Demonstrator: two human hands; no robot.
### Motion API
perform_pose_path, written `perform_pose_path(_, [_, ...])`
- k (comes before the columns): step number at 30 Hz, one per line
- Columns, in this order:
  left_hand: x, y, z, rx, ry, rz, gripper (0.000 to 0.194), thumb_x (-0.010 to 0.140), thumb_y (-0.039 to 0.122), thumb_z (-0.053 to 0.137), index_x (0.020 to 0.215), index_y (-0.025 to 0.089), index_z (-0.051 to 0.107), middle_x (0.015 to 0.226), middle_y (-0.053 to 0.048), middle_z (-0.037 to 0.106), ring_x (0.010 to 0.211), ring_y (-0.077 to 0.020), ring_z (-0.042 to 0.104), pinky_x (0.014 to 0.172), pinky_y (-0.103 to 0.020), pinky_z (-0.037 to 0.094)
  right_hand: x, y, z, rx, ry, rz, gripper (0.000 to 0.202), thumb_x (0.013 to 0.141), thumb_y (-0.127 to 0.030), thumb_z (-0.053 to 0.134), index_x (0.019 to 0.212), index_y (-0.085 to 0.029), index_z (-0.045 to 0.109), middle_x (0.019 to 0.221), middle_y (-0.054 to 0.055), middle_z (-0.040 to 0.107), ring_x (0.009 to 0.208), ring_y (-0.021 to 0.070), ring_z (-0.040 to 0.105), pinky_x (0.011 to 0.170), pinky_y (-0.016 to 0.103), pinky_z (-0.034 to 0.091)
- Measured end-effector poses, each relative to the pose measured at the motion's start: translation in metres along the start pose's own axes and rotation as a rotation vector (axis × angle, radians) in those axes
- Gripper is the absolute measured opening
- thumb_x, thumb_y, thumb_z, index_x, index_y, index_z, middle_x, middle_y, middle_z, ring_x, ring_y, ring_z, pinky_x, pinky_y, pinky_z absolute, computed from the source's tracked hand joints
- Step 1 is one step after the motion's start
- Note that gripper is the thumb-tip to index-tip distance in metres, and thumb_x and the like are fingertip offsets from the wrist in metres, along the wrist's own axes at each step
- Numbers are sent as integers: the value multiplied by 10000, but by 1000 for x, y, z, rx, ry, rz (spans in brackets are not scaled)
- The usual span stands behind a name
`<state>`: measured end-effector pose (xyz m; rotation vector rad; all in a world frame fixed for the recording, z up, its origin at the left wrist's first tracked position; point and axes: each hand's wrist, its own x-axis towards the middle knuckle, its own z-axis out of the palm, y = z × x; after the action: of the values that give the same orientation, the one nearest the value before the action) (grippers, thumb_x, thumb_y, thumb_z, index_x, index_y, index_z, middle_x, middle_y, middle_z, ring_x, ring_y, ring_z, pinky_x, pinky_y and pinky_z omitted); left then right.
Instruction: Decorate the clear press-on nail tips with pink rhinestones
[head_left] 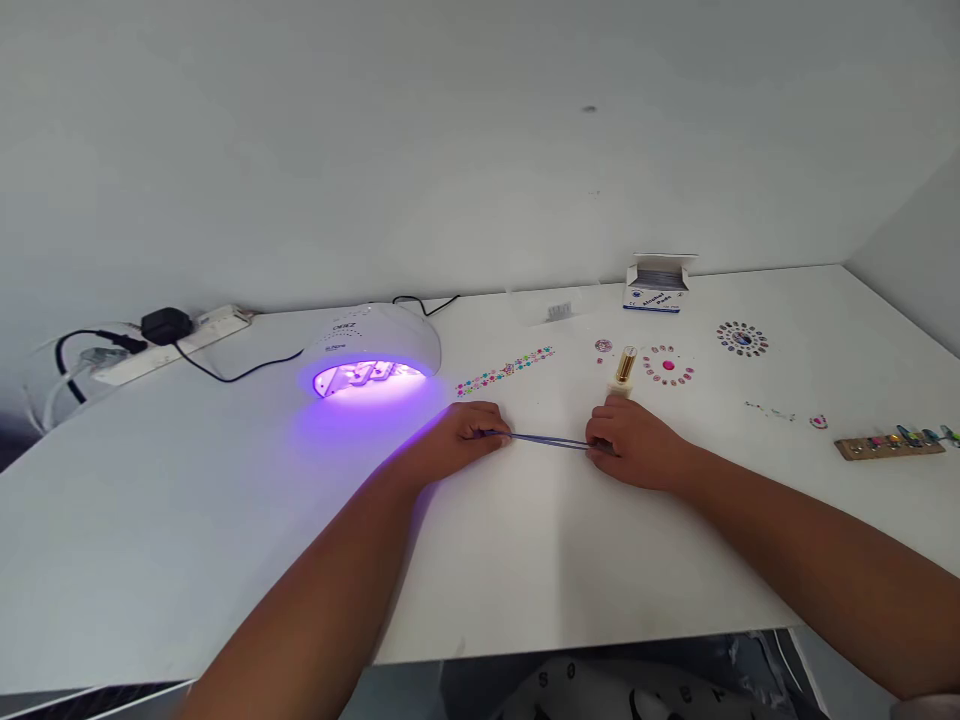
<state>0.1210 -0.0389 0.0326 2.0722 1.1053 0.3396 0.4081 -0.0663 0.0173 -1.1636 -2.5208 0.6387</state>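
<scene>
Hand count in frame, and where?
2. Left hand grips one end of the thin blue item, near the lit lamp; right hand grips the other end. Neither is hidden.

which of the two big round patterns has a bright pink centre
The left pattern, nearer the right hand; the right pattern has a dark, bluish centre.

Dim, even light covers the scene; toward ten o'clock, a lamp (pixel 375 345) casts violet glow across the desk (pixel 480 560).
</scene>
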Motion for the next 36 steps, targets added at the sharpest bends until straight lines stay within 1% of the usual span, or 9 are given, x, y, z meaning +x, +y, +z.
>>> perform_pose_path(6, [0, -2, 2, 32, 0, 16, 274, 892, 366, 540, 817, 173, 719, 763, -19, 566, 626, -106, 502, 543, -226, 367, 1, -1, 1, -22, 1, 4, 105, 820, -191, 580, 716, -178, 579, 712, 48, 590, 753, 184, 448, 701, 310, 383])
perform_pose_path(13, [-2, 6, 11, 53, -23, 43, 233, 894, 301, 526, 833, 176, 712, 773, -16, 554, 599, -89, 478, 511, -214, 344, 3, -2, 1, -51, -17, -9, 98, 820, -185, 583, 722, -176, 584, 724, 46, 606, 752, 182, 451, 706, 313, 377])
perform_pose_path(19, [-1, 10, 13, 72, -26, 84, 228, 891, 283, 525, 826, 171, 712, 756, -20, 559, 599, -92, 488, 512, -211, 353, 3, -1, 1, -52, -16, 4, 90, 818, -185, 592, 729, -175, 587, 726, 44, 599, 757, 181, 448, 701, 308, 370])
perform_pose_path(25, [-2, 14, 11, 101, -68, 112, 243, 900, 270, 502, 842, 159, 710, 766, -30, 571, 638, -105, 525, 547, -211, 391, 3, -1, 0, -55, -18, -23, 128, 833, -189, 574, 708, -173, 556, 721, 27, 599, 738, 166, 434, 702, 302, 361])
perform_pose_path(30, [-1, 14, 10, 109, -83, 94, 240, 901, 277, 502, 853, 166, 709, 764, -25, 568, 627, -101, 516, 522, -204, 372, 3, -2, -2, -58, -40, -11, 139, 848, -189, 562, 711, -167, 548, 730, 29, 605, 752, 167, 436, 703, 297, 358])
perform_pose_path(36, [-1, 12, 10, 123, -102, 64, 249, 910, 292, 493, 877, 180, 714, 808, -30, 586, 677, -111, 540, 550, -203, 390, 3, -2, 0, -40, -24, -4, 119, 847, -192, 570, 733, -163, 580, 744, 35, 611, 762, 169, 433, 714, 296, 362])
